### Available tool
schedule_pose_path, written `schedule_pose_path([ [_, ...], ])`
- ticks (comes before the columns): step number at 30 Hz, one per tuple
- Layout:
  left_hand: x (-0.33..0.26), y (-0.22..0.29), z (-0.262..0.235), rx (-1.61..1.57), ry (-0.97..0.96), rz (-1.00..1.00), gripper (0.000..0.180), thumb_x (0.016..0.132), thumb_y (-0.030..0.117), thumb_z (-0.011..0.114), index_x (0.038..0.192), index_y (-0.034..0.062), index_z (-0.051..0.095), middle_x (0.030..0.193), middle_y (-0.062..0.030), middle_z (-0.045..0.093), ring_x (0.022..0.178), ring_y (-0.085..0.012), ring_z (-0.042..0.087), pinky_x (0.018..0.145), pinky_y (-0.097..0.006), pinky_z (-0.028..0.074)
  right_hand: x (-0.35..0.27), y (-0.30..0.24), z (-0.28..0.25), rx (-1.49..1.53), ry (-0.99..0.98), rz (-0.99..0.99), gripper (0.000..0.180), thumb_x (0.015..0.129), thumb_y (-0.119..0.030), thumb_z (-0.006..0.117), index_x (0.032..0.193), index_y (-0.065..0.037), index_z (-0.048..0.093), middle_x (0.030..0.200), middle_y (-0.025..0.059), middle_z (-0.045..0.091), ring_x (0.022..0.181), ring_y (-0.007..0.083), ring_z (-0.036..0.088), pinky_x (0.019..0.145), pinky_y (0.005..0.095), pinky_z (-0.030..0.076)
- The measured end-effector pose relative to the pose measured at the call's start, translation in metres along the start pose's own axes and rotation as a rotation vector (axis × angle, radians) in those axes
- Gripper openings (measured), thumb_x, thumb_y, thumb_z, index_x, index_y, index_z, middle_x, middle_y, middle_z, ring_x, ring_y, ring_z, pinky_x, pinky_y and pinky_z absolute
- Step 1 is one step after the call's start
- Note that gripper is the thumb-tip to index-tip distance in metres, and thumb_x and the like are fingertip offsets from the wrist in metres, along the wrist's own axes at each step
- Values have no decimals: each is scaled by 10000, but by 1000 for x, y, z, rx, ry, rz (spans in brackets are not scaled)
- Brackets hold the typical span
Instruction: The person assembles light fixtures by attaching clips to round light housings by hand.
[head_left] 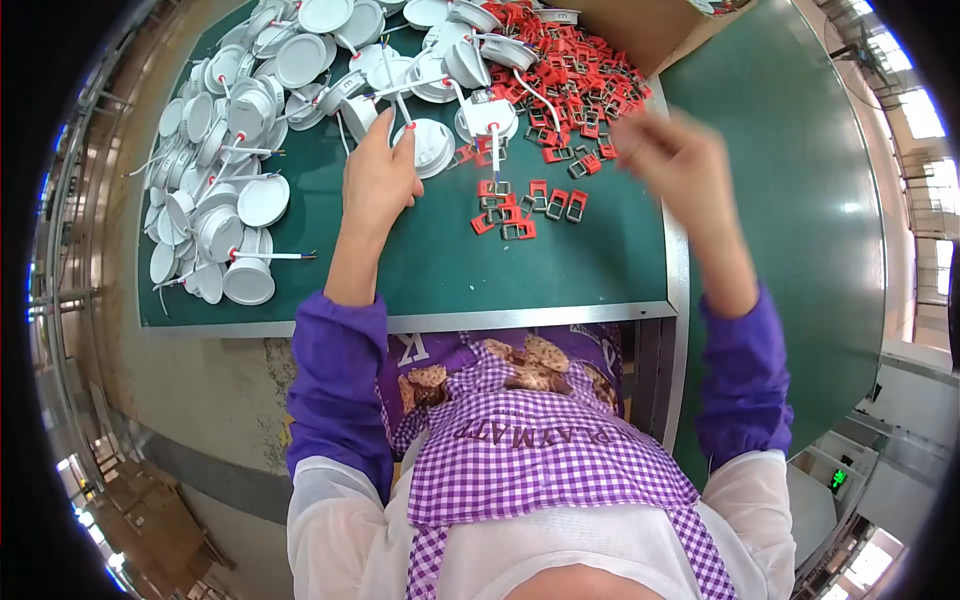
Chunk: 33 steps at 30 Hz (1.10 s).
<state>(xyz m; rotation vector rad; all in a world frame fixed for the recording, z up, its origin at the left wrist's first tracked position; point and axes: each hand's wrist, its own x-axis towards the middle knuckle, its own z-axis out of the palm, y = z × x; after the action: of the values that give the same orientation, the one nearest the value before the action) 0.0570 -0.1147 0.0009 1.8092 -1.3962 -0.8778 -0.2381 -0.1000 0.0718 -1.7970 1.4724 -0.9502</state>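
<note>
As a worker in purple sleeves (745,375) and a checked purple apron (550,450) leans over a green worktable (440,270), the left hand (380,185) reaches into the upper center of the frame, its fingertips beside a white round fixture (432,150) and close to the white cable (400,105) that rises from it. Thumb and fingers are drawn near one another there, but whether they pinch the cable cannot be told from this angle. The right hand (675,160), blurred at the upper right of the frame, hangs near the edge of a heap of red clips (575,75), its fingers curled; the blur hides whether anything is between them. Fitted with metal frames, a smaller group of loose clips (525,207) lies on the green surface in the center of the frame, below a second fixture (487,118) whose cable points down toward them. More white fixtures (215,180) are piled across the upper left of the frame, several with cables sticking out. A cardboard box (640,30) stands at the top right, next to another green surface (780,220) along the right side.
</note>
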Motion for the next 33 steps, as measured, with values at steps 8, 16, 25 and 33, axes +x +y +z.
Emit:
schedule_pose_path([
  [8, 22, -18, 9, 227, 108, 58, 392, 823, 405, 687, 992, 53, 722, 612, -84, 636, 587, -203, 630, 576, -350, 476, -64, 43, 61, -590, -99, -312, 124, 809, -73, 648, 904, -34, 578, 881, 131, 576, 810, 322, 612, 696, 404, 516],
  [16, -59, -9, 10, -185, 243, 388, 188, 917, 175, 663, 918, -10, 691, 818, 1, 608, 675, -58, 510, 617, -221, 402, -67, 45, 56, -585, -116, -202, 145, 810, -42, 596, 924, -21, 510, 837, 156, 575, 774, 341, 607, 670, 436, 500],
  [25, -121, 9, 41, -1057, -208, -96, 209, 933, 19, 605, 1132, 7, 541, 1195, -86, 577, 1001, -140, 592, 890, -291, 498, -83, 19, 62, -72, 34, 110, 114, 866, -62, 629, 916, 4, 551, 760, 142, 645, 634, 236, 645, 585, 331, 506],
  [33, -134, 21, 61, -1185, -363, -273, 435, 896, 11, 662, 1276, -50, 458, 1125, -95, 588, 1013, -157, 611, 896, -298, 521, -106, 1, 61, 183, 122, 86, 123, 859, -18, 654, 974, 25, 641, 785, 104, 677, 673, 135, 662, 620, 270, 522],
])
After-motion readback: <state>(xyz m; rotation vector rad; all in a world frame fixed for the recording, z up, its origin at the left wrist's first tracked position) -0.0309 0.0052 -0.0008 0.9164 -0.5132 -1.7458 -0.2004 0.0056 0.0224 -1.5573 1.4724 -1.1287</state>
